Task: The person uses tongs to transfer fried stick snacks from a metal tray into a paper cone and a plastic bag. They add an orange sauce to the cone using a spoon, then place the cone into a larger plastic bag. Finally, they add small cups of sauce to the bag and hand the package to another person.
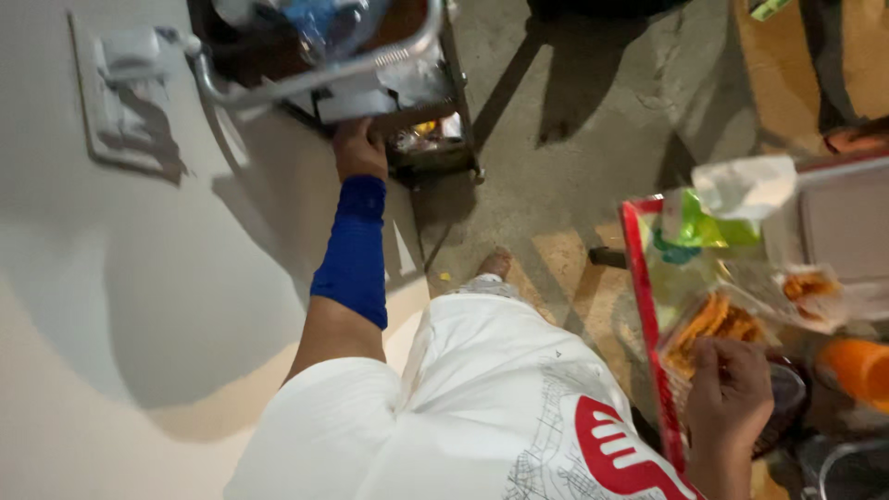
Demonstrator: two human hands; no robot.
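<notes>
A rough grey concrete floor [593, 139] fills the middle of the view, with a pale wall [111, 296] running down the left side and a white switch plate [120, 97] fixed on it.

The left hand [359, 148] reaches forward and up, wrist wrapped in a blue sleeve [354, 250], to a dark metal cart [435, 153]. The fingers rest against a pale sheet or packet [356, 102] at the cart's lower edge; whether they close on it or only press on it cannot be told, since the fingertips are hidden. Just above that hand runs a curved grey metal rail [306, 83], and beyond the rail lies crumpled blue plastic [319, 23]. To the right of the hand, on the cart's low shelf, sit small bright wrappers [428, 134].

The right hand [730, 389] is low at the right, curled with the fingers bent inward over the rim of a dark round dish [787, 393]; it appears to hold the rim, though the fingertips are hidden. Just above it lies a clear bag of orange food [713, 324], inside a tray with a red edge [641, 287]. Further up the tray sit a green packet [694, 222] and a crumpled white bag [745, 185]. To the right of the hand is an orange cup [857, 366].

Between the two arms hangs a white shirt with a red print [482, 398], and a bare foot [494, 264] shows beyond it.
</notes>
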